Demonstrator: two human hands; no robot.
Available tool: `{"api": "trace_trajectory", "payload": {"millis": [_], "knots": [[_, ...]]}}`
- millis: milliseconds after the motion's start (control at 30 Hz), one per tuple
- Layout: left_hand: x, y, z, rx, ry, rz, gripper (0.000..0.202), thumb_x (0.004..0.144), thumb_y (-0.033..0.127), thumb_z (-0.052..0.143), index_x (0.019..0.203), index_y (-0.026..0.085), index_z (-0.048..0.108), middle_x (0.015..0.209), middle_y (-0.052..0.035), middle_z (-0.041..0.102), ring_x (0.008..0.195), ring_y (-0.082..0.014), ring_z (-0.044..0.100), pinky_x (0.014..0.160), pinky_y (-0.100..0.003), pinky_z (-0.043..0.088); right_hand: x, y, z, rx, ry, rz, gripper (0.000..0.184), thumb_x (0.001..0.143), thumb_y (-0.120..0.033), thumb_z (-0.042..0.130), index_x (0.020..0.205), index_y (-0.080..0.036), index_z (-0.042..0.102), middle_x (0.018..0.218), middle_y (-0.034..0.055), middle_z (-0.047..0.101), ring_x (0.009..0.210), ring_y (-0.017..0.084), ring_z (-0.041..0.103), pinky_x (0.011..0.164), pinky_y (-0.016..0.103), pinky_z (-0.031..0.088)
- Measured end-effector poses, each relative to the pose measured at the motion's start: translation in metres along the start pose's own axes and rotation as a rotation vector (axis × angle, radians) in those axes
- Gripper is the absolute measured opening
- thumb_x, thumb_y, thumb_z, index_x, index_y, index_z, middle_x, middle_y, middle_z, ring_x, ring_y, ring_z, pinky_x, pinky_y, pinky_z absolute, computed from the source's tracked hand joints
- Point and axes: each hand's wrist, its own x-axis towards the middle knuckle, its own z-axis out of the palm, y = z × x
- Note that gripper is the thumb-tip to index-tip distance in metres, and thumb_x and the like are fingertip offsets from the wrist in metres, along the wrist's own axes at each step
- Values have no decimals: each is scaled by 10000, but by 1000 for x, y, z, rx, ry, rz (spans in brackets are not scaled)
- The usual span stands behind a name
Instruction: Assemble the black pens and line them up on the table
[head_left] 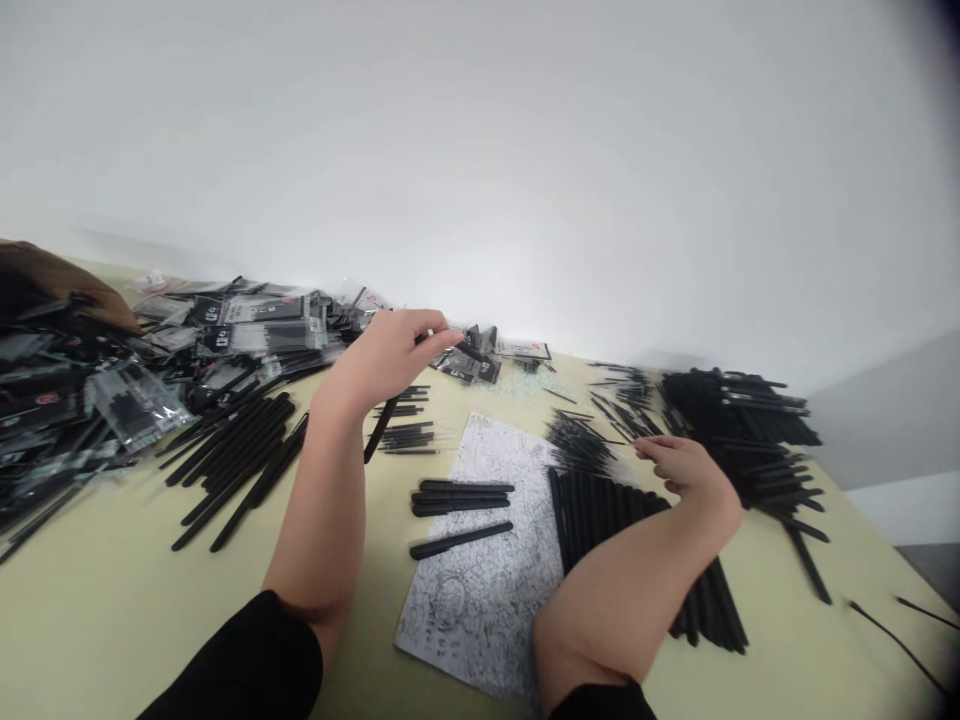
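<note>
My left hand (394, 352) is closed around a black pen (379, 432), whose lower part hangs out below the palm; a dark end also shows past the fingertips. My right hand (688, 470) pinches a thin dark stick like a pen refill (619, 443), just right of a heap of similar refills (579, 442). Beneath my right forearm lies a row of thick black pens (607, 510), partly hidden. Between my arms, several black pens (461, 540) rest on a grey-white patterned mat (480, 600).
Clear packets with black labels (262, 325) are heaped at the back left, beside a brown bag (67, 280). Loose black pens (232, 460) lie left of my left arm. A pile of black pens (750, 410) sits at the right. Thin cables (892, 640) cross the right edge.
</note>
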Motion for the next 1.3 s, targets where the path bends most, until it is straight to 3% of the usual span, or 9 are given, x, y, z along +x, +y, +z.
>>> {"api": "trace_trajectory", "payload": {"millis": [233, 467, 867, 1300], "knots": [[0, 0, 1, 2, 1, -2, 369, 947, 431, 454, 676, 192, 526, 596, 8, 500, 556, -118, 410, 561, -283, 304, 6, 7, 2, 85, 11, -23, 192, 766, -316, 598, 827, -152, 676, 689, 24, 601, 475, 77, 358, 410, 222, 282], [0, 1, 1, 5, 4, 1, 375, 942, 436, 454, 661, 194, 510, 583, 11, 482, 557, -121, 406, 564, -284, 305, -7, -4, 3, 209, 80, -92, 205, 728, -271, 614, 876, -141, 672, 901, 64, 687, 502, 65, 391, 412, 218, 292], [0, 0, 1, 2, 6, 17, 375, 933, 440, 458, 662, 192, 533, 587, 4, 503, 561, -124, 419, 561, -282, 306, -4, -4, 3, 85, -82, 17, 264, 701, -247, 642, 945, -166, 701, 990, 73, 731, 529, 79, 415, 440, 219, 304], [0, -1, 0, 9, 3, 30, 385, 939, 454, 432, 680, 192, 542, 607, -11, 532, 571, -130, 440, 565, -284, 315, -3, -4, 2, 9, -76, 30, 234, 669, -235, 653, 883, -180, 728, 957, 72, 738, 533, 96, 405, 457, 234, 315]]}}
